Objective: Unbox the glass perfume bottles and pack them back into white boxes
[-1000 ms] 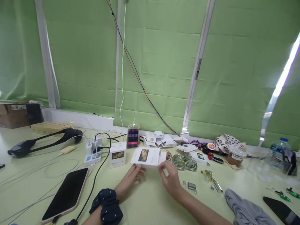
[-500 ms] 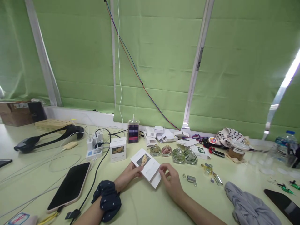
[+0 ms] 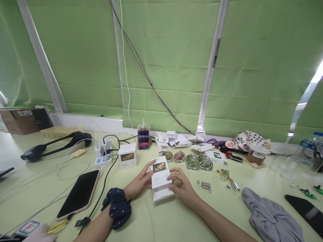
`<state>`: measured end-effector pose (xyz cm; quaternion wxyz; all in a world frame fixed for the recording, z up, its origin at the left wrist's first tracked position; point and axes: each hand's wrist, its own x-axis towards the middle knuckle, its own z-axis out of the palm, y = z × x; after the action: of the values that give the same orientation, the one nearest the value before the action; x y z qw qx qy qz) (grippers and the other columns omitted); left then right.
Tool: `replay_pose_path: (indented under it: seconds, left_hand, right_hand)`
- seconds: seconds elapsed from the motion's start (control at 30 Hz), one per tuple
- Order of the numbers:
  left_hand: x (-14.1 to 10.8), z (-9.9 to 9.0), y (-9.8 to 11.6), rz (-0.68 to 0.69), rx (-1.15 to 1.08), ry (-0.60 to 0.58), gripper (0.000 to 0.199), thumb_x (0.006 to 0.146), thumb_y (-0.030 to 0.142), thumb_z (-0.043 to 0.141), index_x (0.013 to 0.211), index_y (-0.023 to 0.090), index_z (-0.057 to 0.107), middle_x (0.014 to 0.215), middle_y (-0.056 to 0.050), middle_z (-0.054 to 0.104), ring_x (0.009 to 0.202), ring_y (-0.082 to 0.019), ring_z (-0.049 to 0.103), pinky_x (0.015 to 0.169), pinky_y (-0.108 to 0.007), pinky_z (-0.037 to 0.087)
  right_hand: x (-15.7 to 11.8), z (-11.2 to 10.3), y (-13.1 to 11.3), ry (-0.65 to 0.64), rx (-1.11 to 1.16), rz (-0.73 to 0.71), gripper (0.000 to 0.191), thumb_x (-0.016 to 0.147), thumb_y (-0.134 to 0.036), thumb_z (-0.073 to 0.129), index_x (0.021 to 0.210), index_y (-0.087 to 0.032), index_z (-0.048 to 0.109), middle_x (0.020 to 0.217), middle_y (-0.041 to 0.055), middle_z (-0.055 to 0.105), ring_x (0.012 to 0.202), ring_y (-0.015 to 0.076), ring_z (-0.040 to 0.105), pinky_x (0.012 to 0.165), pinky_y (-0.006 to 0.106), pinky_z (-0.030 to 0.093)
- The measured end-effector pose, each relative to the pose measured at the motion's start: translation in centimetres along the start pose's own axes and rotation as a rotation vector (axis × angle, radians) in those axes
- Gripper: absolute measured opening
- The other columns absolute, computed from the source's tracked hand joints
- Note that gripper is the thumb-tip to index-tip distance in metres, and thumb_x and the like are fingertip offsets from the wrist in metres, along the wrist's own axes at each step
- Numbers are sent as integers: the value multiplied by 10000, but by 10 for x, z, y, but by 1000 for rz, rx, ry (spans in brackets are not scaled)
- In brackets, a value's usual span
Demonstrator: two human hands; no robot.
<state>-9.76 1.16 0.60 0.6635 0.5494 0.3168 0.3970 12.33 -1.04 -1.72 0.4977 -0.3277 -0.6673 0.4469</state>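
A white paper box (image 3: pixel 158 178) printed with a yellow flower picture is held between my two hands, just above or on the table. Its near end has a flap standing out. My left hand (image 3: pixel 138 184) grips the left side, thumb and fingers against the edge. With bent fingertips, my right hand (image 3: pixel 183 188) holds the right side by the flap. A similar white box (image 3: pixel 127 156) stands upright behind my left hand. Beyond the held box sit several round glass bottles with dried plant bits, among them a green one (image 3: pixel 192 161) and a pinkish one (image 3: pixel 179 156).
Right of my hands lie a small metal cylinder (image 3: pixel 206 185), a yellow glass piece (image 3: pixel 224 175) and a grey cloth (image 3: pixel 271 215). At left are a phone (image 3: pixel 78 194), cables and a power strip (image 3: pixel 103 162). A drink cup (image 3: pixel 143 137) and several opened white cartons (image 3: pixel 178 139) stand behind.
The box has turned from slanted to nearly straight toward me and shifted slightly right. My right fingers now reach further over its near end. The camera view has shifted a little.
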Motion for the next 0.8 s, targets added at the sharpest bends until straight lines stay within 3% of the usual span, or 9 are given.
replay_pose_path:
  seconds: [0.1,0.17,0.23,0.43,0.6,0.7,0.8]
  left_hand:
    - [0,-2,-2,47,66,-101,740,679,437,749,1330,312,420,1362,-81,504,1175,-288,532,985,-433,401]
    - [-1,-2,-1,92,69,-183,885,528,345,857,1310,341,443,1409,-57,444,1253,-310,453,1017,-429,370]
    - [-2,-2,0,102,55,-229,947,481,267,880,1311,365,435,1377,-49,468,1256,-316,447,1019,-439,361]
    - [-4,1,4,101,154,-136,574,651,305,780,1175,328,546,1167,-48,603,1107,-276,559,947,-398,405]
    - [-4,-1,2,39,218,-105,493,702,376,731,1147,293,536,1123,-42,611,1025,-251,587,851,-357,450]
    - [-1,-4,-1,29,191,-160,456,736,322,713,1149,262,528,1105,-43,611,986,-214,591,833,-330,446]
    - [1,-6,-3,22,178,-164,412,754,289,699,1133,250,545,1163,-59,591,1020,-207,569,830,-317,446]
  right_hand:
    - [0,2,1,3,122,58,212,703,-373,726,846,-230,664,1232,62,398,789,140,544,545,247,478]
    - [0,4,1,6,223,115,265,658,-392,760,835,-221,660,1273,67,385,780,146,558,530,256,480]
    - [0,6,1,7,312,161,300,616,-388,792,821,-214,657,1301,62,402,768,143,567,546,258,480]
    - [-1,9,0,-34,431,175,334,594,-351,814,848,-223,639,1310,43,478,808,145,570,635,265,491]
    - [0,10,1,-38,376,151,549,424,-266,888,899,-244,612,1450,41,258,845,151,566,653,296,532]
    - [0,11,2,-21,323,147,526,459,-310,875,903,-242,600,1467,41,203,842,145,569,670,302,538]
    - [0,11,4,14,302,145,437,533,-358,840,875,-225,603,1441,56,248,819,138,571,674,302,529]
